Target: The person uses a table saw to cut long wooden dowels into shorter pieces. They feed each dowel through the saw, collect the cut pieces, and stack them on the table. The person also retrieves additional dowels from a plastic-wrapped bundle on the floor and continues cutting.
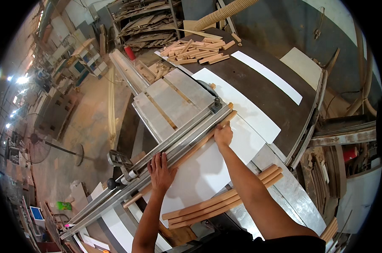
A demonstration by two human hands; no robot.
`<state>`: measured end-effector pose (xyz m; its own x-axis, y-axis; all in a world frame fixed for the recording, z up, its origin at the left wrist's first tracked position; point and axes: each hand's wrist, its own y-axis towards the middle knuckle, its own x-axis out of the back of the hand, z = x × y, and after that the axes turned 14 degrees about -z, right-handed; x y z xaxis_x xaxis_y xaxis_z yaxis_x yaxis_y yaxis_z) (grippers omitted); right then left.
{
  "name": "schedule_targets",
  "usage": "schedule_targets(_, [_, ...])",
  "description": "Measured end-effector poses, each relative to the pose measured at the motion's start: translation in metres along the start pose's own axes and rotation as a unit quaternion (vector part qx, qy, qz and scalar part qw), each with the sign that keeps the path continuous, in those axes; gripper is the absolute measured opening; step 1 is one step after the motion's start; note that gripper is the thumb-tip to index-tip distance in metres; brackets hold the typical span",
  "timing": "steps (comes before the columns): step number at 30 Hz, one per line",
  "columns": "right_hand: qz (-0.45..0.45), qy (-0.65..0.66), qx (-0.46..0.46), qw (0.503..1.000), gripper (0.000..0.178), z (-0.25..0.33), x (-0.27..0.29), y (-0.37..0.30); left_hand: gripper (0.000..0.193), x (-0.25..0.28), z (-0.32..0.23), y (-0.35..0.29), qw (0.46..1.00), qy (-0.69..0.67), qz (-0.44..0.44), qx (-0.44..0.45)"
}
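Slippage looks the main risk: the long wooden strip [186,154] lies against the metal fence [174,141] near the saw table's [279,185] front edge, pinned only by flat palms, so uneven pressure could skew it or draw fingers toward the blade slot. Left hand [160,170] rests spread, fingers open, on fence and strip. Right hand [223,135], arm outstretched, presses down on the strip's far end, fingers together. Curved slats [224,201] lie beside the right forearm.
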<state>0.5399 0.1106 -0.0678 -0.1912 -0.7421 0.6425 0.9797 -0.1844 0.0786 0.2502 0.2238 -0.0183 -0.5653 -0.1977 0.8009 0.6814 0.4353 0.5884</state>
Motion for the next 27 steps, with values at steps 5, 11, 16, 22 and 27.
schedule_targets(5, [0.01,0.016,-0.009,1.0,0.048,0.004,-0.005,0.0,0.089,-0.019,0.012,-0.005,1.0,0.006,0.012,0.007])
schedule_targets(11, [0.049,0.147,-0.045,0.987,0.041,0.0,0.0,0.006,0.086,-0.022,0.008,-0.002,1.0,0.004,-0.002,0.017])
schedule_targets(16, [0.095,0.215,-0.085,0.968,0.055,0.01,0.019,0.003,0.087,-0.023,0.007,-0.002,0.999,0.041,-0.013,0.002])
schedule_targets(22, [0.107,0.212,-0.089,0.967,0.068,0.008,0.017,0.006,0.089,-0.03,0.007,-0.003,0.999,0.032,0.011,0.032])
schedule_targets(27, [0.088,0.205,-0.078,0.972,0.064,0.01,0.016,0.006,0.088,-0.03,0.004,0.0,0.999,0.031,0.004,0.042])
